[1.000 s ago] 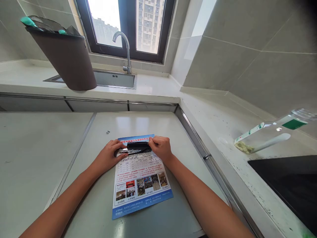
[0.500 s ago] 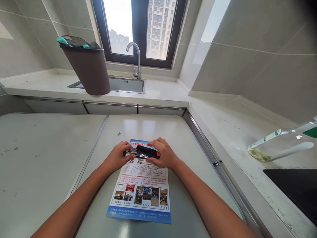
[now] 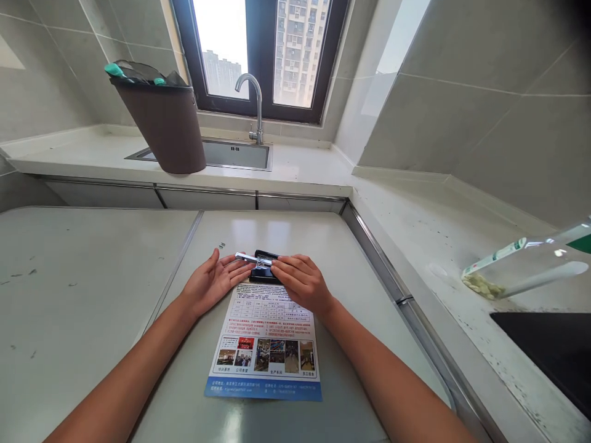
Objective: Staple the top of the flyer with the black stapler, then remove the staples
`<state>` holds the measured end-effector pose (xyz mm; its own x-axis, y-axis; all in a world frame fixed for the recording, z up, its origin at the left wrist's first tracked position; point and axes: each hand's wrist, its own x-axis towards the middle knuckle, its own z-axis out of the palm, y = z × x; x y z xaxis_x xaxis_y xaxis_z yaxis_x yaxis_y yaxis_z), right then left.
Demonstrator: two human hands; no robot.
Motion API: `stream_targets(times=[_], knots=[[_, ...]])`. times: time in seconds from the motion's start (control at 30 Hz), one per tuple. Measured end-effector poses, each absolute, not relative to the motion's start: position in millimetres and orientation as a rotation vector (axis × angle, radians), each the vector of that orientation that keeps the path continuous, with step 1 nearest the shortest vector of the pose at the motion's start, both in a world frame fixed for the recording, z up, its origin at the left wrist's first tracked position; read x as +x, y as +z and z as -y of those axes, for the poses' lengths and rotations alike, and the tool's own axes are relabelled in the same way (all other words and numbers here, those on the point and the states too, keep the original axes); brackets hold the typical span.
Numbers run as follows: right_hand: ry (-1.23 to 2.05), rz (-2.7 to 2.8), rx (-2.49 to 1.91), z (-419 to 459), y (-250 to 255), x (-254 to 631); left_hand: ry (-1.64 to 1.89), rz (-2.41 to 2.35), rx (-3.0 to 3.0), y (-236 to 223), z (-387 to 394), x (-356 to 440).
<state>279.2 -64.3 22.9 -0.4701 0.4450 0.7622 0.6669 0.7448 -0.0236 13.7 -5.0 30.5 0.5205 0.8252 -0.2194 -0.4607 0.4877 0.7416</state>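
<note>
A black stapler lies across the top of a printed flyer, its parts swung apart so the silver staple channel sticks out to the left. My right hand is closed around the right end of the stapler, and its fingers cover that end. Just left of the stapler, my left hand is turned palm up with its fingers stretched out beneath the tip of the channel. No object shows in the left palm. A few small staple bits lie beyond the left hand on the table.
The pale table has a seam to the left. Behind it stand a brown bin, a sink and a faucet. A clear container and a black panel are on the right counter.
The stapler was folded together between both hands and is now opened up. My left hand has let go and turned palm up; my right hand keeps hold. The flyer has shifted slightly.
</note>
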Motion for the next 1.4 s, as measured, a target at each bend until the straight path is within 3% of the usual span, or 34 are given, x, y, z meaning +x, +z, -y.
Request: stream_targets(times=[0.37,0.6,0.73,1.0,1.1,1.27,1.4], knots=[[-0.475,2.191,-0.808,66,19,276,0.829,-0.576,0.595,25,5,11],[0.07,1.677,-1.165,60,9,284,1.062,-0.672,0.587,15,-4,8],[0.412,1.661,-1.213,55,5,288,0.997,-0.576,0.635,23,0,7],[0.527,1.774,-1.252,49,0,288,0.875,-0.516,0.882,39,15,12],[0.465,1.849,-1.266,51,4,288,0.805,-0.528,1.09,34,19,16],[-0.008,1.969,-1.148,66,18,279,0.661,-0.522,1.337,26,25,22],[-0.198,2.193,-0.892,77,21,263,0.634,-0.554,1.403,24,28,24]])
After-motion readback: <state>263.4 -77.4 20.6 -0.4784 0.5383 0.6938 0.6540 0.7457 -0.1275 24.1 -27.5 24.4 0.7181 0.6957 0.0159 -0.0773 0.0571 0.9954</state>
